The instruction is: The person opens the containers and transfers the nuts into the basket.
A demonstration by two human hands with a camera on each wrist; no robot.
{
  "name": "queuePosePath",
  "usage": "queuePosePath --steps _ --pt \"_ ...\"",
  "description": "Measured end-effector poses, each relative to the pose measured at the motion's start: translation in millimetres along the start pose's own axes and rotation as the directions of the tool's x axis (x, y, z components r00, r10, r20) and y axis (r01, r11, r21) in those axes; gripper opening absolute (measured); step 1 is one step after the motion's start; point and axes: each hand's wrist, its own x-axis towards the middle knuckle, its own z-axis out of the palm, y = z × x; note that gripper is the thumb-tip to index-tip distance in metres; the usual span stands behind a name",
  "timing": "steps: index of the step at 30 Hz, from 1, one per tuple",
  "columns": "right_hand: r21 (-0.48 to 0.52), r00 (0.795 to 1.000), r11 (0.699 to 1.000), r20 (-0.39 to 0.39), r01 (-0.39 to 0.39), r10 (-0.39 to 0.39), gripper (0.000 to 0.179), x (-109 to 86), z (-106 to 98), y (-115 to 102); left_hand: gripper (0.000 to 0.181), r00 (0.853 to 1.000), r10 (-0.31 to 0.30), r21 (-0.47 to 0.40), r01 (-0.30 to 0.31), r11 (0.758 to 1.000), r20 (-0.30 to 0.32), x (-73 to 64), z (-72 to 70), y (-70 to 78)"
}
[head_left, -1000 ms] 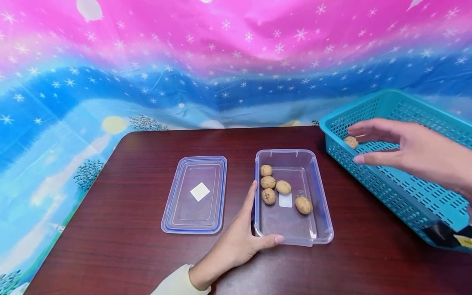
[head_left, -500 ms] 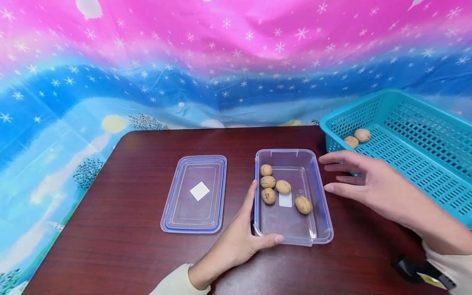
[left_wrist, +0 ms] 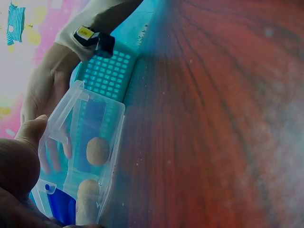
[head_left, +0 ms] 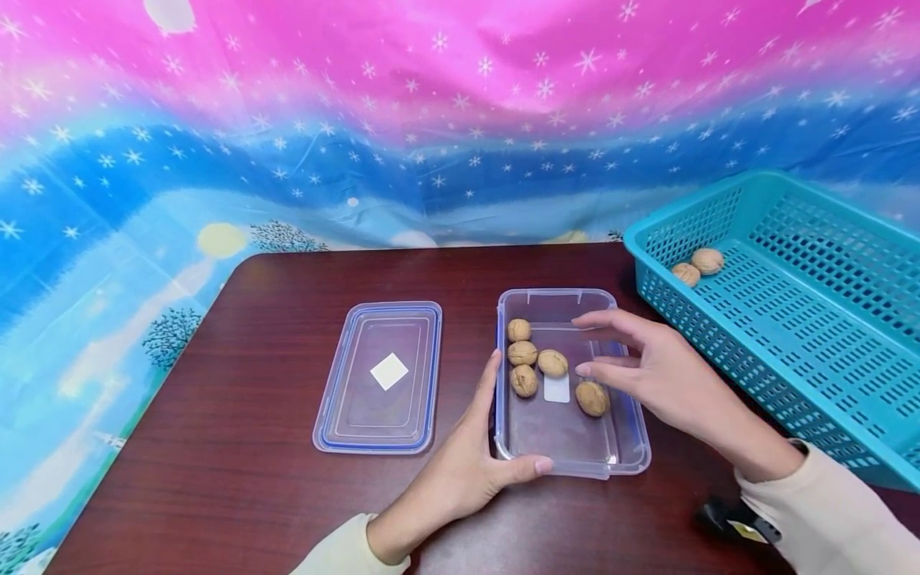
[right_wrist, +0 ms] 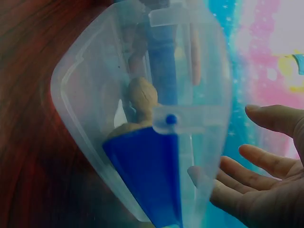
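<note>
The right hand (head_left: 661, 375), fingers parted, loosely bent and holding nothing, hangs over the clear box (head_left: 546, 431); the left hand's (head_left: 467, 459) straight fingers and thumb brace its near-left corner. Five walnuts (head_left: 522, 353) lie inside, mostly left. A teal basket (head_left: 812, 319) with two more walnuts (head_left: 707, 261) crowds the right; bare table (head_left: 216, 447) separates box and lid (head_left: 377, 423).

A cloth-screened spot; whether it belongs to a home or a studio cannot be told. A dark red wood-grain table (head_left: 216, 479) stretches beneath the left hand (head_left: 467, 459), and beyond that hand hangs a creased pink-and-blue snowflake-patterned cloth (head_left: 431, 120).
</note>
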Motion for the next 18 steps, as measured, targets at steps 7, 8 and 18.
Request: queuePosePath --steps 7,8,18 --pt "-0.066 1.0 0.997 0.011 0.027 -0.026 0.043 17.9 15 -2 0.126 1.0 -0.002 -0.001 0.002 1.0 -0.001 -0.3 0.0 -0.4" --pt "-0.059 0.999 0.998 0.022 0.027 -0.025 0.042 20.2 18 -1 0.126 1.0 -0.003 -0.001 0.003 1.0 0.0 -0.3 0.0 -0.6" --pt "-0.128 0.998 0.992 0.059 0.016 -0.009 0.042 34.3 32 -2 0.127 1.0 -0.009 0.019 0.009 1.0 0.001 0.1 0.2 0.6"
